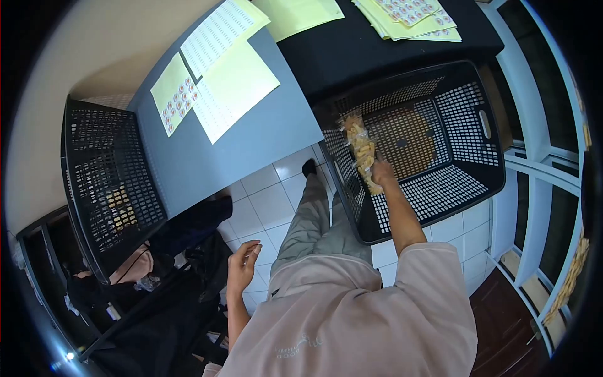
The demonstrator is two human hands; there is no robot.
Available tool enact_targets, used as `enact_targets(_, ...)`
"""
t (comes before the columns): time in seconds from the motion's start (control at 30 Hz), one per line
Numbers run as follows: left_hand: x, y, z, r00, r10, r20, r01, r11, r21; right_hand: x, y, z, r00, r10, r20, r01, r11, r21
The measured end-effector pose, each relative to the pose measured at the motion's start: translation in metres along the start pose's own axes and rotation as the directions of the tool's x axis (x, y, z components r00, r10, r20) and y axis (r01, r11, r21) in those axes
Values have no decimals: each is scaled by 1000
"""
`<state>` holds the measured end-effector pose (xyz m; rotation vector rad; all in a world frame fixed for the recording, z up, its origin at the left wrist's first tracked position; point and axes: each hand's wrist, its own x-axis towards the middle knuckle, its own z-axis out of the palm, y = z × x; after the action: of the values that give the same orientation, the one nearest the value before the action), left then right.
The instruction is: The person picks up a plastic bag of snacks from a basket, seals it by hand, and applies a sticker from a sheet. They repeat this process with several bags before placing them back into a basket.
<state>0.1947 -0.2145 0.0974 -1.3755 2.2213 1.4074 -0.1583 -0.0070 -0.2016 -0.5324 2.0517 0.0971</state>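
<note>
My right hand [382, 171] is down inside a large black plastic basket [453, 195]. Its fingers are closed at the right edge of a row of clear packets of yellowish snack pieces [363, 151], and they seem to grip one of these; the fingertips are partly hidden. The packets lie along the basket's left wall. My left hand [244, 265] hangs beside my body over the floor, its fingers loosely bent and apart, with nothing visible in it.
A grey tabletop [251, 157] to the left bears yellow sheets [242, 85] and round-printed labels [180, 105]. More label sheets [411, 19] lie on the black table [377, 60]. Another black basket [107, 163] stands left. Dark bags and cloth [195, 270] fill the lower left.
</note>
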Motion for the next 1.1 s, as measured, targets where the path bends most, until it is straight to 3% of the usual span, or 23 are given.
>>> enact_targets(0.07, 0, 3, 2, 1000, -2, 14, 2, 1000, -4, 7, 9, -5, 999, -35, 33, 38, 996, -84)
enact_targets(0.2, 7, 0, 3, 1000, -1, -3, 1, 999, -46, 20, 41, 8, 994, -94, -62, 95, 995, 10)
enact_targets(0.27, 7, -9, 1, 999, -35, -25, 34, 998, -54, -6, 50, -7, 999, -48, 18, 49, 997, -62)
enact_targets(0.33, 10, -8, 0, 999, -42, -19, 41, 998, -48, -26, 62, -8, 998, -52, -20, 48, 987, -152)
enact_targets(0.4, 15, -5, 1, 1000, -6, 10, 6, 999, -40, -34, 77, -13, 983, 172, 59, -162, 977, -140)
enact_targets(0.47, 20, -2, 1, 1000, 0, 21, 0, 999, -41, -45, 81, -20, 984, 177, 22, -171, 970, -175)
enact_targets(0.6, 22, 0, -3, 998, 54, 14, -54, 999, -3, -24, 79, -9, 994, 109, 13, -107, 986, -129)
enact_targets(0.67, 19, -8, -4, 999, 38, 1, -38, 999, -16, -6, 68, 3, 990, -77, -122, 51, 978, -202)
enact_targets(0.7, 17, -11, -4, 1000, 24, -7, -25, 999, -33, -5, 58, 3, 989, -83, -122, 57, 978, -200)
enact_targets(0.77, 12, -13, -3, 1000, 13, -15, -14, 1000, -25, -7, 38, 0, 952, -188, -243, 200, 979, 25)
enact_targets(0.8, 9, -14, -2, 1000, 4, -17, -4, 1000, -23, 3, 37, 6, 951, -192, -243, 204, 979, 27)
enact_targets(0.9, 2, -15, 1, 1000, -6, -24, 6, 1000, -11, 40, 33, 13, 1000, -27, 8, 25, 986, 162)
enact_targets(1.03, -1, -13, 11, 999, -42, -21, 42, 999, -30, 29, 25, -4, 999, -52, 4, 51, 986, 158)
enact_targets(1.1, 1, -10, 15, 1000, -27, 2, 27, 999, -18, 12, 22, -8, 969, -197, -150, 224, 956, 191)
